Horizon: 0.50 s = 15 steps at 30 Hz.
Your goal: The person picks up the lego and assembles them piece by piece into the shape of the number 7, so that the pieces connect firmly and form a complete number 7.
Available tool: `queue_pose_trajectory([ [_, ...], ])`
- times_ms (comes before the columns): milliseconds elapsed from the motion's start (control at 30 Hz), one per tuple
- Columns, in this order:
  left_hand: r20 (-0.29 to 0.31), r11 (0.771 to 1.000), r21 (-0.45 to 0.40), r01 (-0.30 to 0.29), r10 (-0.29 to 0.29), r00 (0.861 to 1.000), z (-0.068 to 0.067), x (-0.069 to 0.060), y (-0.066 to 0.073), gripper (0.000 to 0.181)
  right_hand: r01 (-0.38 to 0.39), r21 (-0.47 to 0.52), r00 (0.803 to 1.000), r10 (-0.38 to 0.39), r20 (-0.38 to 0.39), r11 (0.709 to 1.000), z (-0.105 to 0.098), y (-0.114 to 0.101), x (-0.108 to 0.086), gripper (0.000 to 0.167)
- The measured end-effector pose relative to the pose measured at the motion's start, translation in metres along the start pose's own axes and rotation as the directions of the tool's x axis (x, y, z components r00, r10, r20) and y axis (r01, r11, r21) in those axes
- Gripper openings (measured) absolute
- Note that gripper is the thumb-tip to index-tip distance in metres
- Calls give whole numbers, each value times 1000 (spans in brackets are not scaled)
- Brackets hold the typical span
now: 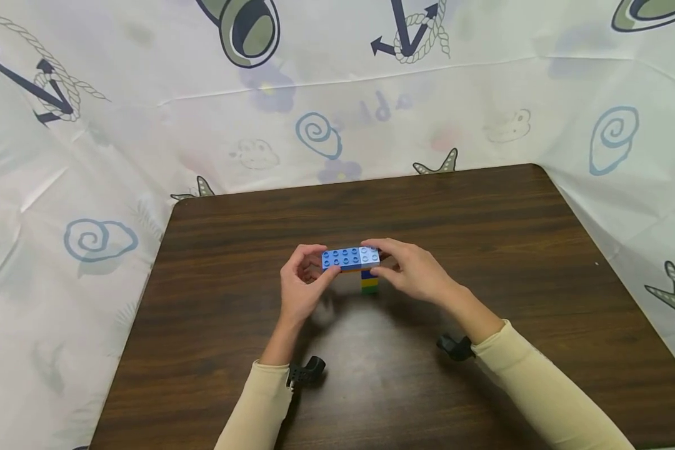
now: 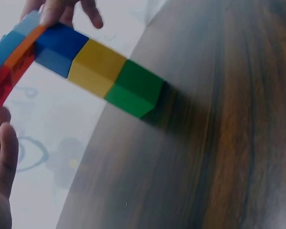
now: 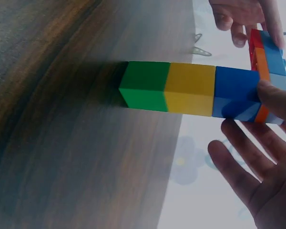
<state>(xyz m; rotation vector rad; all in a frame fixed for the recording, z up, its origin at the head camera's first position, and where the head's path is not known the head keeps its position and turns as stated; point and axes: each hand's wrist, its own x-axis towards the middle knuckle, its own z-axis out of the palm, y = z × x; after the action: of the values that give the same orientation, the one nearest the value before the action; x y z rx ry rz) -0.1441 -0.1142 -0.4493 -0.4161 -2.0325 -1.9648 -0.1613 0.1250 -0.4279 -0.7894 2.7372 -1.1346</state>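
Observation:
A stack of toy building bricks stands upright: a green brick (image 3: 145, 86) at the bottom, then a yellow brick (image 3: 189, 88) and a dark blue brick (image 3: 236, 93). Across it lie a thin orange brick (image 3: 261, 64) and a red brick (image 2: 0, 86), overhanging to the left. On top are a long blue brick (image 1: 342, 257) and a short light blue brick (image 1: 369, 255). My left hand (image 1: 300, 284) pinches the long blue brick's left end between thumb and fingers. With thumb and fingers, my right hand (image 1: 419, 272) grips the right end, around the light blue brick above the column.
The stack stands on a dark wood-grain table (image 1: 247, 300). A white patterned cloth (image 1: 202, 131) hangs behind the table and along its sides. Black straps (image 1: 308, 371) sit at both wrists, beside cream sleeves (image 1: 540, 375).

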Motion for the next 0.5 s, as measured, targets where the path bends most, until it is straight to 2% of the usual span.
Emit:
queue_pose_trajectory([
  [133, 59, 999, 1, -36, 36, 998, -6, -1, 0, 36, -5, 21, 1000, 5, 4, 1000, -1, 2, -1, 54],
  [233, 71, 999, 19, -29, 28, 997, -6, 0, 1, 35, -18, 21, 1000, 18, -15, 1000, -2, 4, -2, 54],
  [333, 46, 999, 52, 12, -14, 999, -4, 2, 2, 32, -43, 43, 998, 45, -43, 998, -4, 5, -1, 53],
  [500, -2, 989, 72, 128, -128, 992, 0, 9, -19, 28, -97, 123, 991, 106, -75, 988, -6, 8, 3, 50],
])
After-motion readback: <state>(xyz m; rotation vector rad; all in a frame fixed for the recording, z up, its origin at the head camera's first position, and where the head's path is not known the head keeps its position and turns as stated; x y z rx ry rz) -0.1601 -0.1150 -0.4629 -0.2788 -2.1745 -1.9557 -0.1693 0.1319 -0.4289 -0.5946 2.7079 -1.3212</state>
